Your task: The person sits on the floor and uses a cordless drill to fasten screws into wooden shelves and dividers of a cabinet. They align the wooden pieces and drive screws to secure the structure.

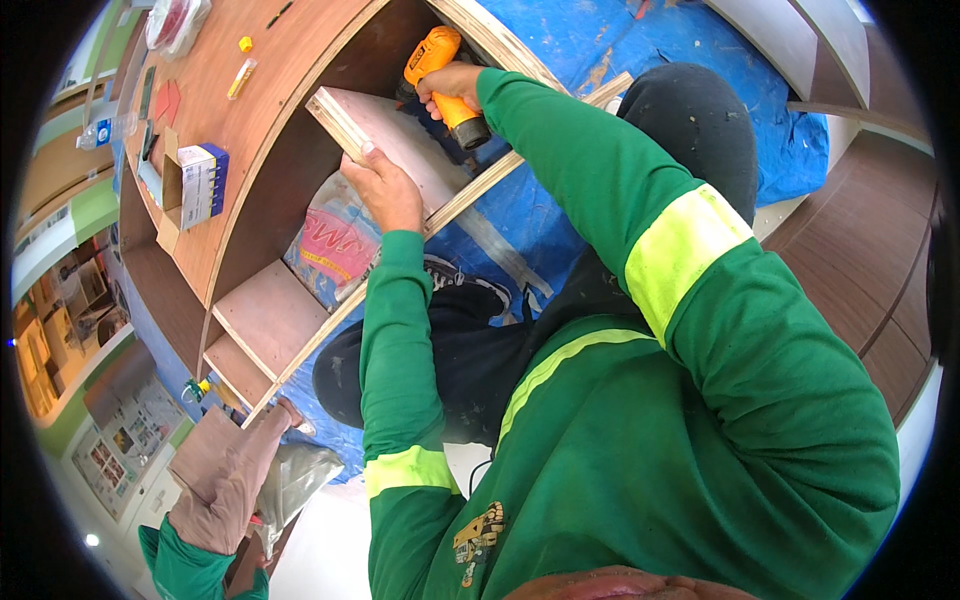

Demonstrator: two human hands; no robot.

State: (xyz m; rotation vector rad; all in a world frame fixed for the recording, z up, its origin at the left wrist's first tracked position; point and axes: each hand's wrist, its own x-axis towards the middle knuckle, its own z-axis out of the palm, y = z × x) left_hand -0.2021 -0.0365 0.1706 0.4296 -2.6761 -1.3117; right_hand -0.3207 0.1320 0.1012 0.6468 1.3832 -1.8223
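My right hand is wrapped round the grip of an orange cordless drill with a black battery base. The drill is inside an open wooden cabinet, its nose toward the inner side; the tip is hidden. My left hand grips the near edge of a plywood panel standing across the opening, thumb on its top edge. The cabinet frame has a pale plywood edge running below both hands. In the compartment beside my left hand lies a printed plastic sack.
On the brown cabinet top lie a cardboard box, a small yellow tube and a plastic bag. A blue tarp covers the floor. Another person is at lower left. Brown panels stand at right.
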